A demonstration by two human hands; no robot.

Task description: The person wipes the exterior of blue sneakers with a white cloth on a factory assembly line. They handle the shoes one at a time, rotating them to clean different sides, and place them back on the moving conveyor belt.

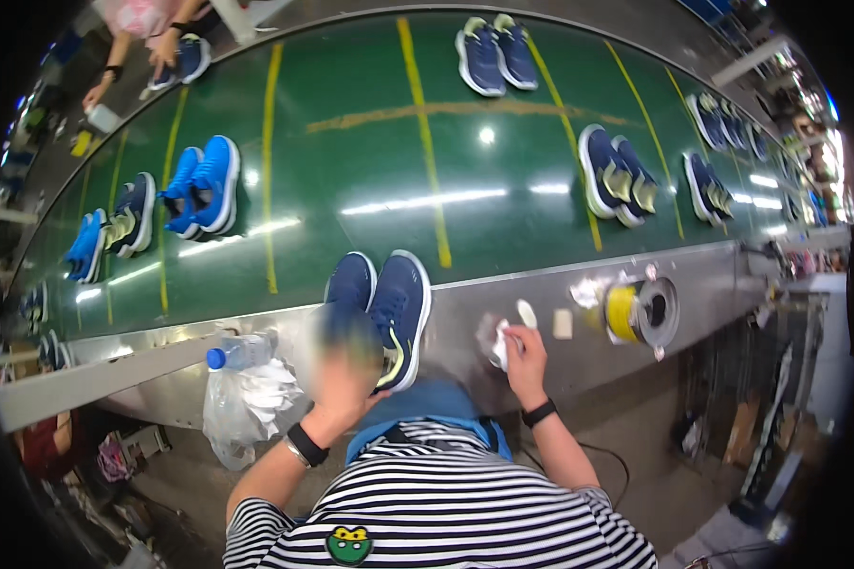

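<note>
A pair of navy sneakers [400, 305] with white soles and pale yellow-green lining rests at the near edge of the belt, toes pointing away from me. My left hand [340, 387] grips them at the heel end; a blurred patch covers part of its fingers and the left shoe. To the right, above the metal ledge, my right hand [526, 362] pinches a crumpled white tissue [497, 343]. Just beyond those fingers lies a small white oval piece [527, 314], with a beige block [563, 324] beside it.
The green belt [342, 142] carries several pairs of navy and blue sneakers [215, 185]. A yellow-wound spool [640, 313] sits on the metal ledge [465, 318] at right. Left are a capped bottle [242, 353] and a plastic bag [230, 417]. Another person's hands [166, 47] handle a shoe at far left.
</note>
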